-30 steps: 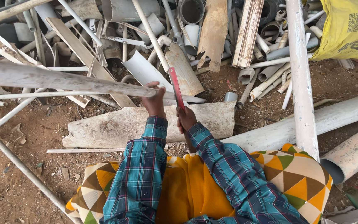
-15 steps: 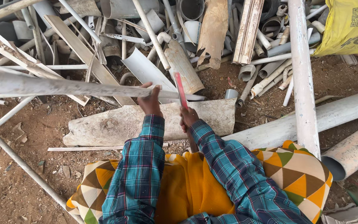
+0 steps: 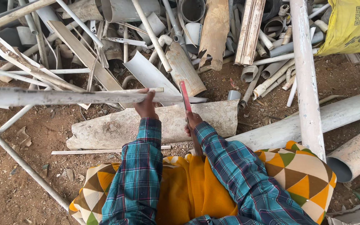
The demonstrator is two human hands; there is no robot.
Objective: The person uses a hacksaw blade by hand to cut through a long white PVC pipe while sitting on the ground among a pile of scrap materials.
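Down on the bare brown ground [image 3: 30, 175], the person's 2 hands work at a heap of broken plastic scrap. Their left hand [image 3: 146, 106] is closed around a long, dirty grey pipe [image 3: 63, 98] that runs level across the view from the left edge to about the middle; the fingers wrap over its top and the pipe passes under them. Their right hand [image 3: 192, 121] is clenched on the lower end of a thin red blade-like tool [image 3: 185, 95], which stands nearly upright and leans slightly left, its upper part crossing the right end of the grey pipe. Whether blade and pipe touch there cannot be told.

Both arms wear blue-green checked sleeves [image 3: 136, 175], and an orange cloth with a patterned triangle border [image 3: 309, 179] covers the lap.

Just beyond the hands lies a wide, flat, soiled slab of curved pipe wall [image 3: 117, 129], resting on the ground under the grey pipe. To the right, a thick white pipe [image 3: 305, 75] runs from the top edge down toward the lap, crossing another thick pale pipe [image 3: 338, 112] that lies slanted on the ground. Farther back sits a tangle of cut pipe pieces, strips and bends [image 3: 180, 46], and a yellow sack [image 3: 351, 25] fills the top right corner.
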